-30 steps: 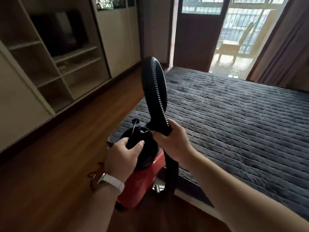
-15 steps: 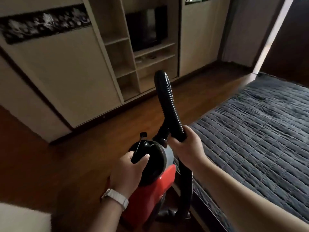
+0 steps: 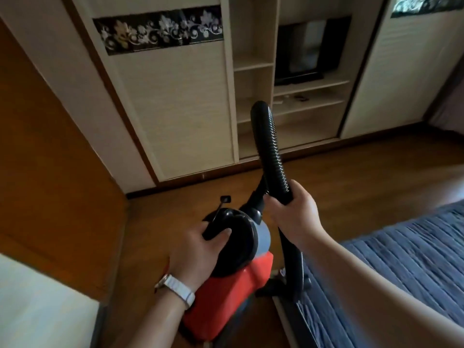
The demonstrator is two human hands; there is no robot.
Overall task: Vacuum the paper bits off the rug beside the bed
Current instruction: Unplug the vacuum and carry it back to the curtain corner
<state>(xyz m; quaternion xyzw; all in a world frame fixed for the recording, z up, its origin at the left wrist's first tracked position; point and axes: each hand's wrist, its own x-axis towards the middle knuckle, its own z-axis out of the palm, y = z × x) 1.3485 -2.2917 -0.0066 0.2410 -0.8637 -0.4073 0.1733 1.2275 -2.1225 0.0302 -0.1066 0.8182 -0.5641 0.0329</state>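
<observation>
1. The right hand [image 3: 293,217] has its grip wrapped round the black corrugated hose [image 3: 270,139], just right of centre frame, fingers curled fully about it.
2. The left hand [image 3: 198,249], just below and left, has its grip curled over the rim of the round black cap [image 3: 236,244] on the red canister vacuum cleaner [image 3: 233,297].
3. The hose's long axis stands nearly upright. Above the right grip it arches over and returns to the canister's neck. Below it, a tube drops to the nozzle [image 3: 293,285], low in the frame beside the bed [image 3: 414,259].
4. Neither rug nor paper bits show. The pale patch [image 3: 37,310] at lower left might be either rug or wall, too blurred to tell.
5. The right hand is nearer the nozzle, so it likely steers.
</observation>
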